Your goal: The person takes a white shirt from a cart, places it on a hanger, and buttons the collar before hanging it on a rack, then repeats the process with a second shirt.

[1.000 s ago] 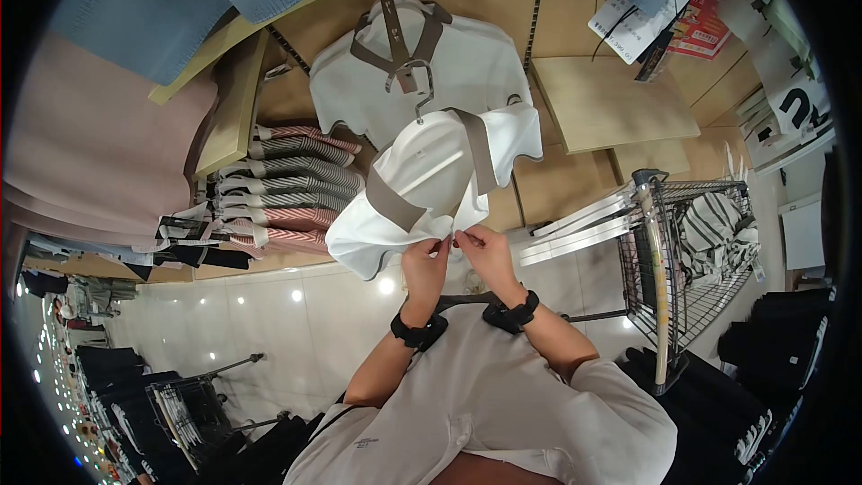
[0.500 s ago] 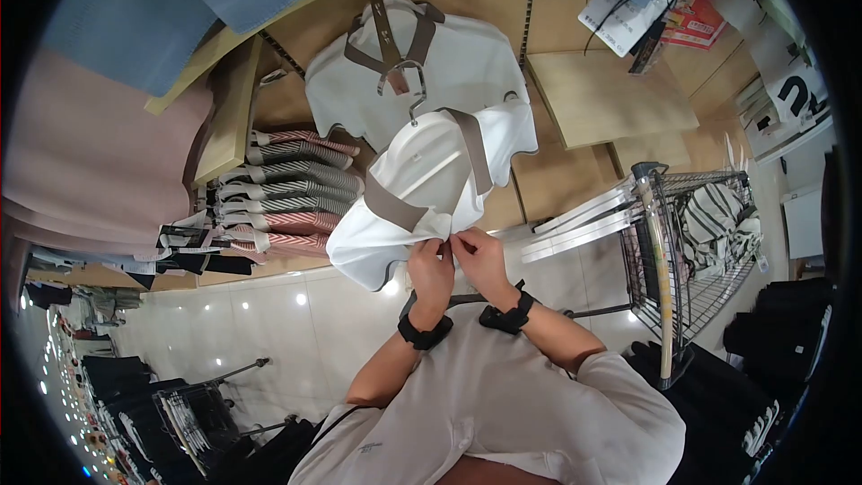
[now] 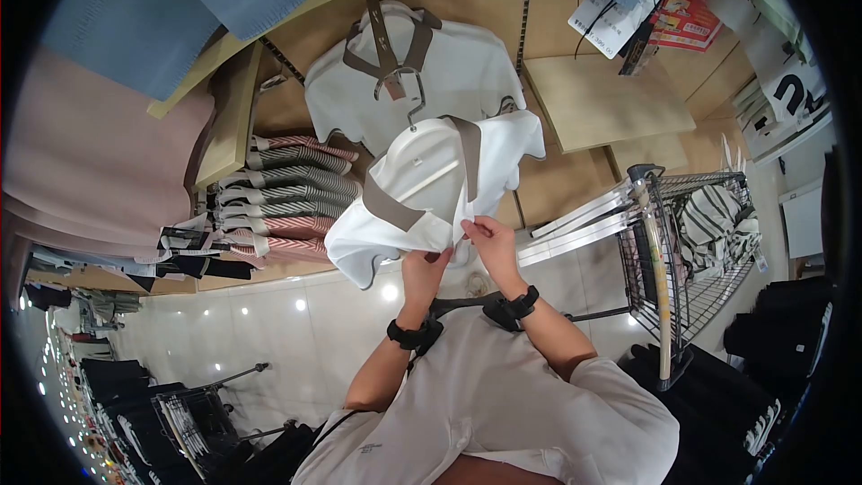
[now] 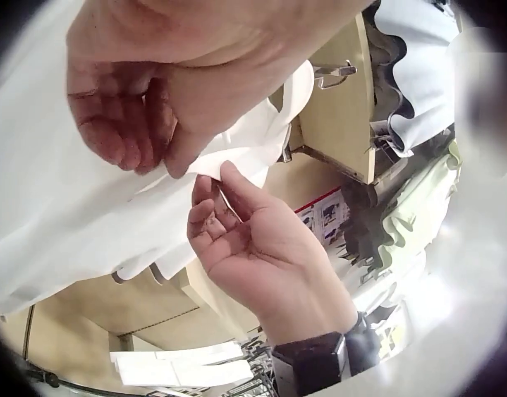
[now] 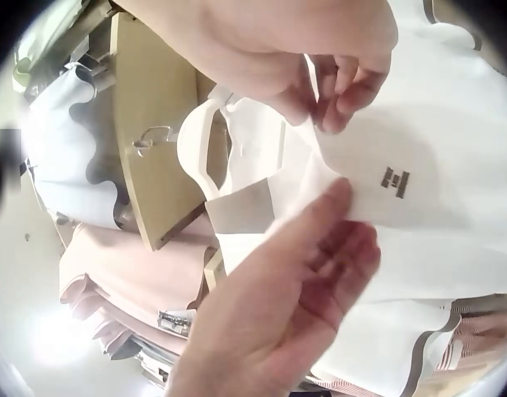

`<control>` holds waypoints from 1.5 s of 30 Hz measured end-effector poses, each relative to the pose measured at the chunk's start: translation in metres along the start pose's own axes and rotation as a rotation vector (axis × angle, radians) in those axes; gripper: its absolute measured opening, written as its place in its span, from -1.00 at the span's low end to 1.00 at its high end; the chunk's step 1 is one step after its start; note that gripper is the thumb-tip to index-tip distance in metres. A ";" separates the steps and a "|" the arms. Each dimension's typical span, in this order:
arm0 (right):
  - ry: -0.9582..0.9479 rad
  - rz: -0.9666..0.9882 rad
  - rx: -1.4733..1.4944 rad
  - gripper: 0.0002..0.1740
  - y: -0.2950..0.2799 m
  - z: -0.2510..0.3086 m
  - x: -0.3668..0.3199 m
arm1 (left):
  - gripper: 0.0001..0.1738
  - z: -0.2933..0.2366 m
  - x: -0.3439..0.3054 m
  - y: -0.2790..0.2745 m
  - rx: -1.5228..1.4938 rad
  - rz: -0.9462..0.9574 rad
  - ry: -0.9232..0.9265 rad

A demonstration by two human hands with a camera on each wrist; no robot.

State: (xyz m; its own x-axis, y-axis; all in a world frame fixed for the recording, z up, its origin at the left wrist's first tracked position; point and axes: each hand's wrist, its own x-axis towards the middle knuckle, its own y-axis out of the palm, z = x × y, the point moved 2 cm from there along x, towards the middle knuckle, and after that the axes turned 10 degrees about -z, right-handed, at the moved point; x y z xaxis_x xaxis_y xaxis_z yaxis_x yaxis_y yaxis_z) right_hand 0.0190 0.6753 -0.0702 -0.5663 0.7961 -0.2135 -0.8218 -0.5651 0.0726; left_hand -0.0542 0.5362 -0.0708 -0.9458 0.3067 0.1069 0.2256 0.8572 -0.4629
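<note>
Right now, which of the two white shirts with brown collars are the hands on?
The nearer shirt: the left hand and right hand pinch its front opening. The farther shirt hangs behind it, partly covered, with neither hand on it.

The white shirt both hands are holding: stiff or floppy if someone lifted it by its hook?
The white shirt would probably sag and swing, since its sleeves hang in loose folds. It should stay fairly spread at the top, as a pale hanger shows inside it. The brown collar may bend less, lying in flat, smooth bands.
</note>
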 end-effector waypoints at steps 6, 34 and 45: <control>0.047 0.037 0.031 -0.76 -0.002 -0.006 0.000 | -0.59 -0.001 -0.001 -0.011 0.297 0.037 -0.232; -0.593 -0.223 -0.220 -0.91 0.016 0.035 -0.017 | -0.86 -0.033 0.024 0.014 -0.716 0.024 -0.426; -0.643 -0.309 -0.181 -0.86 0.014 0.029 -0.017 | -0.85 -0.037 0.018 0.015 -0.408 -0.029 -0.234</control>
State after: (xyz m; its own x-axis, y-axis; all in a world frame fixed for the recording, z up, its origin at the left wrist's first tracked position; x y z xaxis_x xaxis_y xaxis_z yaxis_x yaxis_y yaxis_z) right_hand 0.0158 0.6601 -0.0368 -0.2811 0.8632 0.4194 -0.9582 -0.2767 -0.0726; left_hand -0.0595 0.5699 -0.0430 -0.9696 0.2193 -0.1082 0.2278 0.9709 -0.0739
